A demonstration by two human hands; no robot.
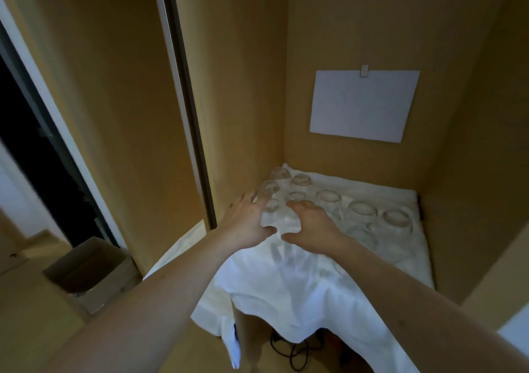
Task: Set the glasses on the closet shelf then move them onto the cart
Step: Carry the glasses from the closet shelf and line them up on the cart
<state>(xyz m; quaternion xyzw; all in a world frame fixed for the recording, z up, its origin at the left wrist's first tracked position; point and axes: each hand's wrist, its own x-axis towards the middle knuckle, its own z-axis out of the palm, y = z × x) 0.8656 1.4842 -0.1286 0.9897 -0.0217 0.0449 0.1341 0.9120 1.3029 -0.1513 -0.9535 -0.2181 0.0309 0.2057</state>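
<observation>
Several clear glasses stand upside down on a white cloth [300, 281] that covers the closet shelf. They run from the back left corner [279, 173] to the right side [396, 218]. My left hand [246, 221] reaches over the left group with its fingers spread, the fingertips at one glass [269, 189]. My right hand [315, 223] lies next to it, fingers stretched over another glass [296, 196]. A further glass [279, 223] shows between my two thumbs. Neither hand plainly grips anything. The cart is not in view.
Brown closet walls close in the shelf at the back and on both sides. A white sheet of paper [363, 105] hangs on the back wall. A sliding door rail [186, 95] stands to the left. A cardboard box [91, 272] sits on the floor at lower left. Cables [294, 352] lie under the shelf.
</observation>
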